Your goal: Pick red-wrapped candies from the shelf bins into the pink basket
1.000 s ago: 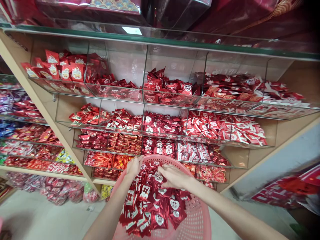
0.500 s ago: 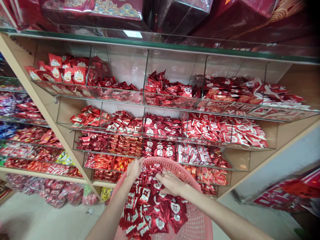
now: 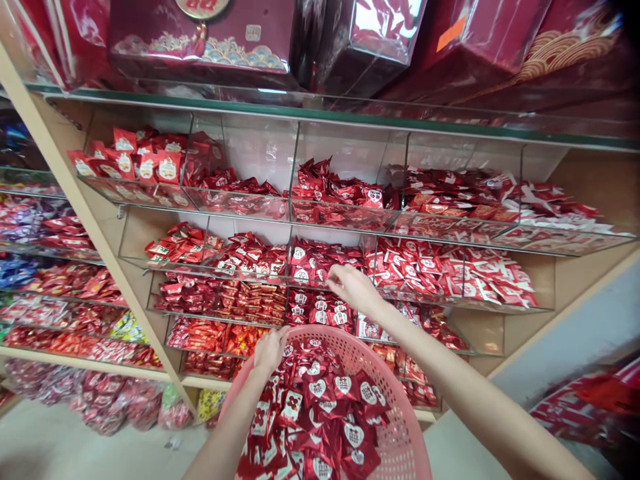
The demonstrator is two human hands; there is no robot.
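Observation:
My left hand (image 3: 270, 349) is closed round the rim of a pink perforated plastic basket (image 3: 407, 427). Small red foil packets (image 3: 320, 427) fill much of the basket, some with white heart-shaped labels and others with white rectangular ones. Above the basket's far side, my right hand (image 3: 353, 288) hovers in front of the middle shelf compartments, its fingers loosely bent and no packet visible in them. Just behind its fingertips are dark red packets with heart labels (image 3: 303, 267) in a clear-fronted bin.
Glass-divided shelves (image 3: 345, 223) hold rows of red packets, with large dark red gift boxes (image 3: 200, 47) on top. A wooden upright (image 3: 75, 193) separates another packet rack at left. Filled plastic bags (image 3: 107, 400) lie on the floor below it.
My right hand has risen from among the packets in the basket to the shelf bins. More heart-labelled packets show on the basket's right side. My left hand stays on the rim.

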